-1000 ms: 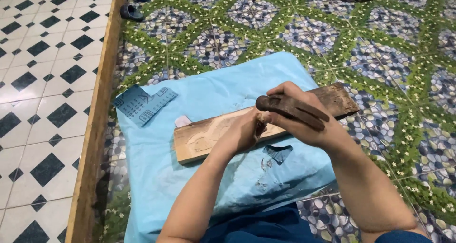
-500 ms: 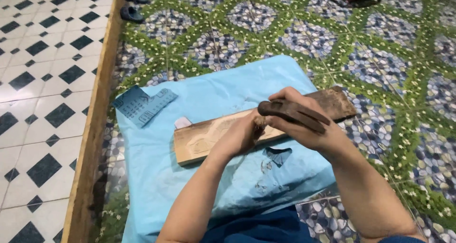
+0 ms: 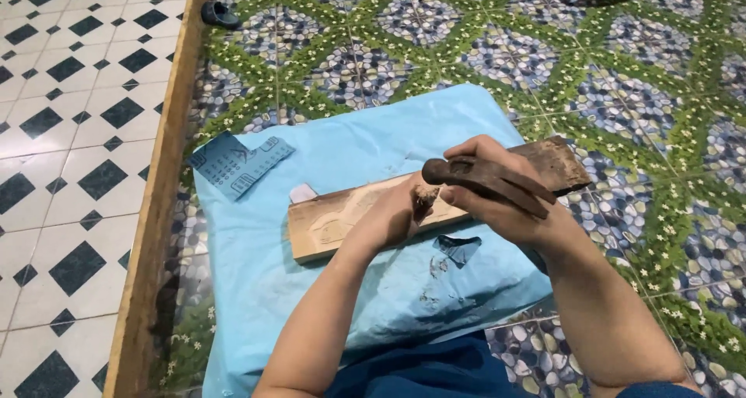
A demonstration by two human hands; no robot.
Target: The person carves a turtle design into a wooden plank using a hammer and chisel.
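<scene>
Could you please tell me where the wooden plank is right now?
In the head view, the wooden plank lies across the middle of the light blue sheet on the patterned floor, under both hands, right of the small white block.

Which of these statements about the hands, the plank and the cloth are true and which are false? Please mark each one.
1. The right hand holds a dark wooden mallet. True.
2. The wooden plank lies on a red cloth. False: the cloth is light blue.
3. The left hand rests on the plank, gripping a chisel handle. True.
4. A pair of dark shoes sits near the top edge. True.
5. The mallet lies flat on the floor. False: it is raised above the plank.
</scene>
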